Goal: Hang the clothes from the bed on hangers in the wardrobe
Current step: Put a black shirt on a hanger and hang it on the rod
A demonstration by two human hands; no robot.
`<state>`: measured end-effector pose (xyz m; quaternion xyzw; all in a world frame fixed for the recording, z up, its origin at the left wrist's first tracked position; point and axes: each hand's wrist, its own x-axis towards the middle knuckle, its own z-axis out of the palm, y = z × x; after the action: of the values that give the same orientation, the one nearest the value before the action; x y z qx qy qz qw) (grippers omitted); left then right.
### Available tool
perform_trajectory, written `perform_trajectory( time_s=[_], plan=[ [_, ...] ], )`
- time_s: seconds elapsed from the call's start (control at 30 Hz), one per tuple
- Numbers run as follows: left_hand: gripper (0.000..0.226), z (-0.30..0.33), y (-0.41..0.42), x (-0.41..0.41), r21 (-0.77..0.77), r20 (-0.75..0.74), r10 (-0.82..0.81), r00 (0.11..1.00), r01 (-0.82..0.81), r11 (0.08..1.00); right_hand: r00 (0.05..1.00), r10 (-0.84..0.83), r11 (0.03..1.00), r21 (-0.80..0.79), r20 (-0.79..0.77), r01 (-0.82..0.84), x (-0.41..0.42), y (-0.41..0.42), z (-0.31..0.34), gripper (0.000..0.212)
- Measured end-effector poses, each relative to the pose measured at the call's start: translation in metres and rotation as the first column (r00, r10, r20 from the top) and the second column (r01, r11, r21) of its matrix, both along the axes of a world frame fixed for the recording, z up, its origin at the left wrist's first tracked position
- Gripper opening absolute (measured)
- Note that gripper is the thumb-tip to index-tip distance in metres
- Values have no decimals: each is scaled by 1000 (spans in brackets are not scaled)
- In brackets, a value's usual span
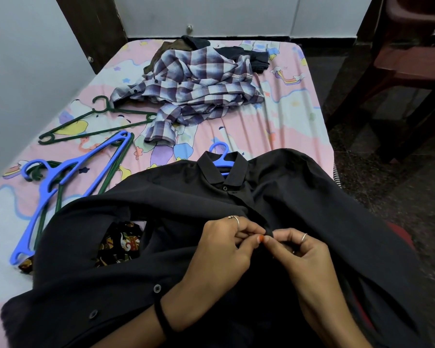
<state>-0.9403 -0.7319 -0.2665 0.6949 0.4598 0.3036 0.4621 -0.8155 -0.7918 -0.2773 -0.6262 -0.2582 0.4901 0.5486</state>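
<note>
Black shirt [274, 197] lies spread front-up across the near end of the bed [286, 116], its collar at the far side and its hem toward the person, so the button placket runs as the long axis from far to near, straight down the middle between the two arms. A blue hanger [221, 156] is already inside it, the hook poking out beyond the collar.

Both hands meet on that placket, a little below the top button. The left hand [226, 249] has a narrow grip, thumb and forefinger pinching the edge of the cloth; the right hand [301, 249] has the same narrow pinch from the other side, fingertips touching the left's. Whether a button sits between them cannot be told, as the fingers cover it.

My judgement is that a button is being fastened so the shirt stays on the hanger. The hook then lies directly away from both hands, along the placket line; neither hand is clearly nearer, and either could reach up past the collar to lift it.

Far on the bed lies a plaid shirt [191, 89] with dark garments [249, 57] behind it. At left are a green hanger [96, 124] and another blue hanger [68, 187] over more green ones. A patterned cloth [121, 244] shows under the black shirt's left sleeve.
</note>
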Motion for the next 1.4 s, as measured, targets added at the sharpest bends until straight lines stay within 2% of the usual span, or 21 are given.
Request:
perform_trajectory(
  time_s=[0.1, 0.17, 0.3, 0.47, 0.77, 1.0, 1.07, 1.27, 1.33, 1.4],
  plan=[
    [14, -1, 0, 1, -123, 58, 49, 997, -42, 992, 1000, -25, 999, 35, 2, 25, -1, 0, -2, 7],
    [14, -3, 1, 2, -174, 84, 87, 993, -71, 982, 999, -26, 998, 63, 27, 24, -2, 0, -3, 14],
    [14, -6, 1, 1, -211, 142, 142, 980, -110, 971, 998, 4, 995, 99, -61, 2, -1, 4, 0, 25],
    [12, -9, 0, -1, -277, 219, 227, 949, -163, 947, 998, 58, 996, 75, -4, -57, -2, 10, 1, 11],
    [8, -19, -6, -5, -375, 202, 259, 944, -170, 911, 997, 78, 995, 57, 19, -79, -4, 9, -3, 6],
    [13, -18, -6, -6, -298, 93, 190, 977, -155, 942, 974, 109, 992, 43, 200, -120, -5, 10, -3, 7],
    [12, -18, -5, -5, -281, 74, 195, 978, -167, 945, 949, 97, 991, 54, 300, -118, -7, 11, -1, 9],
    [18, -12, -5, -4, -282, 113, 183, 977, -145, 948, 763, 33, 974, 150, 646, -169, -17, 13, -2, 11],
    [15, -13, -3, -4, -275, 103, 191, 976, -157, 949, 704, -8, 964, 192, 710, -183, -19, 13, -4, 8],
    [13, -15, -1, -4, -256, 86, 205, 975, -177, 950, 697, -36, 962, 213, 716, -170, -20, 13, -6, 8]
  ],
)
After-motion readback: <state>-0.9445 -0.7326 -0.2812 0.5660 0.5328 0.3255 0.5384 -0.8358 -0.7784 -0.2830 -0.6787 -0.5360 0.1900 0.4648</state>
